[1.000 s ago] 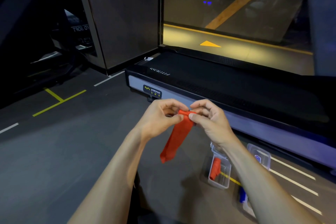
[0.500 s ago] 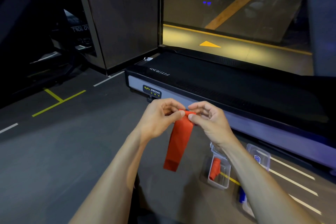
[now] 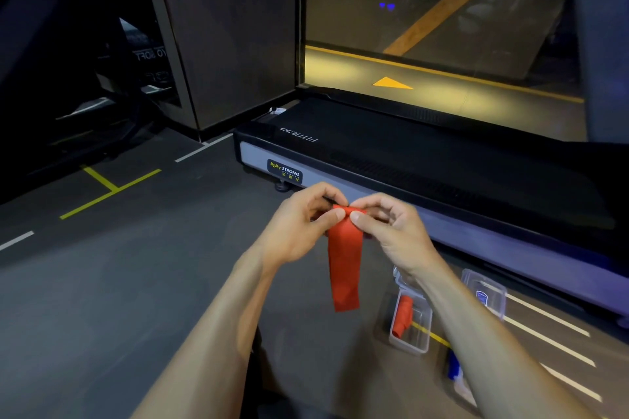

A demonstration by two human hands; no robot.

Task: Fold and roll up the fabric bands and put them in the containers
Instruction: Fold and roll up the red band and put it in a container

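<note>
Both thumbs meet at the top edge of a red band, each pressing it against curled fingers behind. The left hand pinches the band's upper corner from 9 o'clock, the right hand from 3 o'clock, and the fabric between them is bunched into a small fold or roll; I cannot tell which. Below the pinch the band hangs straight down in the air toward 6 o'clock, its lower end free and well above the floor.

At 5 o'clock from the hands, 1 clear box sits on the floor with a second red band lying rolled inside it, partly hidden by the right forearm. Just beyond, at 3 o'clock from that box, stands another clear box with a blue mark on it. Something blue and white shows beside the forearm, too hidden to name.

At 12 o'clock beyond the hands runs a treadmill, with white and yellow lines on the floor around it.
</note>
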